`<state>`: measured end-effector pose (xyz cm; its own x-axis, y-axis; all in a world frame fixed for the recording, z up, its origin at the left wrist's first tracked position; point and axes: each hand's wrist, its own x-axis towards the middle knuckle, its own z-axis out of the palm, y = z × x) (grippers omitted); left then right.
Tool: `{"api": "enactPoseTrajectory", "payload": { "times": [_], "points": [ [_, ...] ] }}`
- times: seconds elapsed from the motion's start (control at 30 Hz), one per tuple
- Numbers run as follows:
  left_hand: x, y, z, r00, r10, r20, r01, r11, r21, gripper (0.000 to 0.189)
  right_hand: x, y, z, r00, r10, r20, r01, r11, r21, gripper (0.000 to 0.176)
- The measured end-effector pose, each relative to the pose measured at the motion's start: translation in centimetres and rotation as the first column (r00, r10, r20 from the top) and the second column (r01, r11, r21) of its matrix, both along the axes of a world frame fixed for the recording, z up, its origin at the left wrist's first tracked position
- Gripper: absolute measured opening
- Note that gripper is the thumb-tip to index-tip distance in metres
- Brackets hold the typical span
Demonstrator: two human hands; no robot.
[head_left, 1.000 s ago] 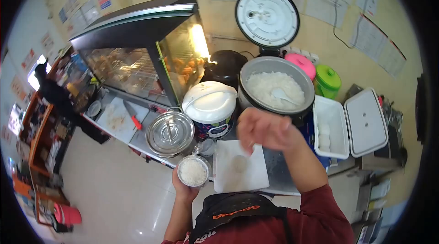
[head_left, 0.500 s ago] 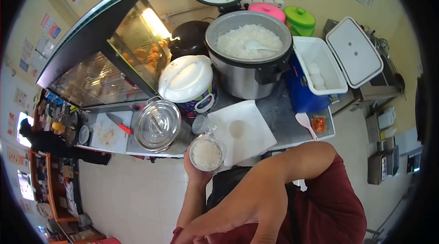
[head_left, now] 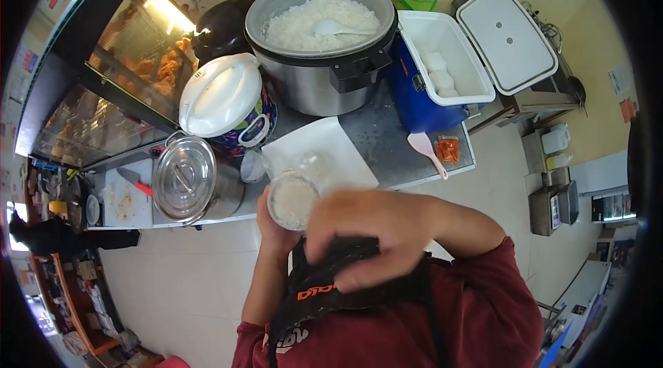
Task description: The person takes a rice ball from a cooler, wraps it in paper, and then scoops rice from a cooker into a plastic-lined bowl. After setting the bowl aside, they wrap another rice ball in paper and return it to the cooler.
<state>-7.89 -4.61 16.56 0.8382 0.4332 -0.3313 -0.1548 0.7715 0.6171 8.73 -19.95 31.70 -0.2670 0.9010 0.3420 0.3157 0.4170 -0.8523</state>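
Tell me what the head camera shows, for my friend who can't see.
A person's left hand holds a small cup of white rice while the right hand lies against their black apron. Ahead, on a counter, stand an open rice cooker full of rice, a lidded steel pot and an open blue cooler.

Bright, even indoor light; a warm lamp (head_left: pixel 160 10) glares inside the display case (head_left: pixel 103 85). Fisheye bends the edges into a black ring. The right hand (head_left: pixel 366 230) is motion-blurred.

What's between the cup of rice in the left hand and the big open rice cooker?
In the head view, a white sheet lies flat on the counter between the cup of rice and the rice cooker.
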Motion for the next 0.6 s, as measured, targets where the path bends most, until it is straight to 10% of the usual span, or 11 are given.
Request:
{"api": "enactPoseTrajectory", "payload": {
  "times": [0.13, 0.33, 0.47, 0.53, 0.6],
  "points": [
    [4.4, -1.6, -4.7, 0.959, -0.283, -0.017, 0.274, 0.941, -0.196, 0.059, 2.6, -0.8, -4.0, 0.642, -0.472, 0.604, 0.544, 0.836, 0.075, 0.104],
    [10.1, -5.2, -6.4, 0.835, -0.545, 0.072, 0.542, 0.794, -0.277, 0.061, 3.7, -2.3, -10.8, 0.681, -0.287, 0.674, 0.626, 0.706, -0.331, 0.113],
    [10.2, -5.1, -8.9, 0.652, -0.709, -0.268, 0.631, 0.704, -0.325, 0.070, 6.0, -3.3, -14.0, 0.666, -0.257, 0.700, 0.677, 0.602, -0.424, 0.113],
    [7.1, -4.8, -12.6, 0.682, -0.549, -0.483, 0.689, 0.704, 0.172, 0.053, 8.6, -3.5, -16.4, 0.598, -0.217, 0.772, 0.741, 0.517, -0.428, 0.113],
    [2.5, -3.9, -13.9, 0.802, -0.218, -0.556, 0.592, 0.414, 0.691, 0.033, 11.3, -3.4, -18.1, 0.489, -0.116, 0.865, 0.794, 0.468, -0.386, 0.110]
  ]
}}
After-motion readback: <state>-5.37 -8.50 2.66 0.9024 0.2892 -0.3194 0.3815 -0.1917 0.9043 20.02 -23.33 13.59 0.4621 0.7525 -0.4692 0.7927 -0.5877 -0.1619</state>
